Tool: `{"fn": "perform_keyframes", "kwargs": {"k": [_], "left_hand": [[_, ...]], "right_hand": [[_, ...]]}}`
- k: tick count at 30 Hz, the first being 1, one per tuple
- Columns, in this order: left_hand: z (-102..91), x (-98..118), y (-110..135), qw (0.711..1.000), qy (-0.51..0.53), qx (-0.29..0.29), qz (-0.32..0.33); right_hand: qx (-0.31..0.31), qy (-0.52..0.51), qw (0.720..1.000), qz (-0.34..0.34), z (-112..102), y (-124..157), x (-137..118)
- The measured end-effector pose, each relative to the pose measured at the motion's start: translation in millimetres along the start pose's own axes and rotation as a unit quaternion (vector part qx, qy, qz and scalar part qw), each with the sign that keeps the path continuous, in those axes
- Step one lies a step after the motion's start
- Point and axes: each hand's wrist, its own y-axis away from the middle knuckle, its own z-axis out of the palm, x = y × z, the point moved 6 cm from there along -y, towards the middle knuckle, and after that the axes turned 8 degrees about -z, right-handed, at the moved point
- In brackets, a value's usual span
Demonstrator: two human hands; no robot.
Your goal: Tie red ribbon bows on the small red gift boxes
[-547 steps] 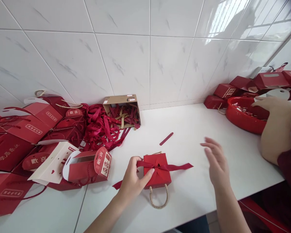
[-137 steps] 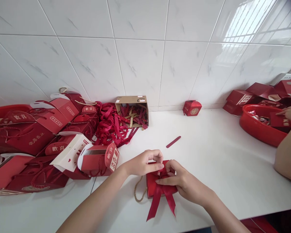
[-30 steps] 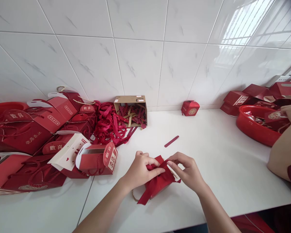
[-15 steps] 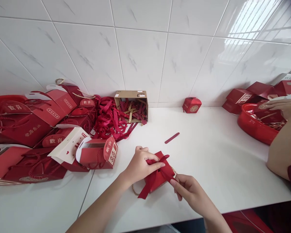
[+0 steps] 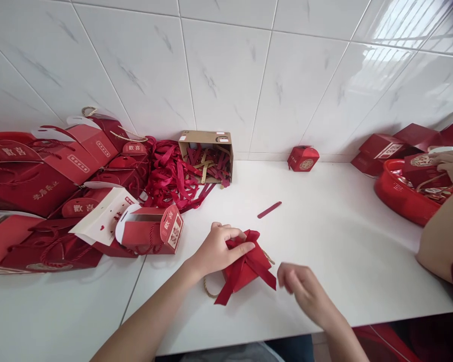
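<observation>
A small red gift box lies on the white tabletop in front of me, with a gold cord handle showing at its left side. A dark red ribbon is tied over its top in a bow, and its tails hang over the front. My left hand pinches the bow's loops between thumb and fingers, covering part of the knot. Just right of the box, my right hand is in the air, its fingers curled and slightly blurred, apart from the ribbon tail.
Beyond the box lies a dark red strip. To the left are piled red boxes, loose ribbons and a cardboard box of strips. A small closed box stands by the wall. At right, another person's arm reaches over a red basket.
My right hand has let go of the ribbon tail and moved right and slightly down. My left hand stays on the bow. The view has shifted slightly.
</observation>
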Motion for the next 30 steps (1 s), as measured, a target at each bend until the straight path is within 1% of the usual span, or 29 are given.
{"fn": "perform_keyframes", "kwargs": {"k": [1, 2, 3, 5, 7, 10, 13, 15, 17, 19, 21, 22, 24, 27, 28, 30], "left_hand": [[-0.8, 1, 1, 0.999, 0.028, -0.017, -0.003], [-0.7, 2, 1, 0.997, 0.06, -0.041, -0.009], [0.1, 3, 1, 0.993, 0.097, -0.069, -0.016], [3.2, 7, 3, 0.976, 0.174, -0.13, -0.022], [5.0, 12, 4, 0.958, 0.232, -0.167, -0.021], [4.8, 15, 4, 0.945, 0.274, -0.178, -0.024], [1.8, 11, 6, 0.945, 0.275, -0.169, -0.047], [-2.6, 9, 8, 0.95, 0.262, -0.163, -0.048], [-8.3, 10, 10, 0.956, 0.245, -0.159, -0.033], [-14.4, 11, 11, 0.962, 0.227, -0.149, -0.021], [-19.0, 12, 11, 0.967, 0.213, -0.139, -0.017], [-19.3, 13, 11, 0.967, 0.212, -0.143, -0.02], [-16.3, 12, 11, 0.959, 0.224, -0.168, -0.036], [-10.6, 12, 11, 0.944, 0.256, -0.202, -0.057], [-9.7, 12, 10, 0.941, 0.264, -0.205, -0.06], [-9.6, 13, 10, 0.94, 0.268, -0.201, -0.059]], "right_hand": [[0.034, 0.017, 0.999, -0.014, -11, -6, -2], [0.052, 0.033, 0.997, -0.036, -20, -13, -6], [0.054, 0.047, 0.995, -0.066, -26, -20, -13], [0.017, 0.059, 0.99, -0.128, -28, -37, -30], [-0.033, 0.055, 0.985, -0.158, -23, -53, -47], [-0.086, 0.043, 0.984, -0.151, -16, -71, -63], [-0.122, 0.053, 0.983, -0.127, -13, -79, -65], [-0.14, 0.046, 0.983, -0.109, -14, -79, -62], [-0.15, 0.024, 0.983, -0.1, -15, -76, -58], [-0.158, 0.009, 0.981, -0.111, -14, -72, -57], [-0.167, 0.011, 0.976, -0.135, -12, -68, -59], [-0.171, 0.016, 0.974, -0.145, -9, -66, -59], [-0.162, 0.029, 0.975, -0.146, -5, -64, -58], [-0.11, 0.038, 0.986, -0.121, -2, -64, -54], [-0.098, 0.035, 0.988, -0.116, -1, -64, -52], [-0.096, 0.029, 0.988, -0.119, 3, -65, -52]]}}
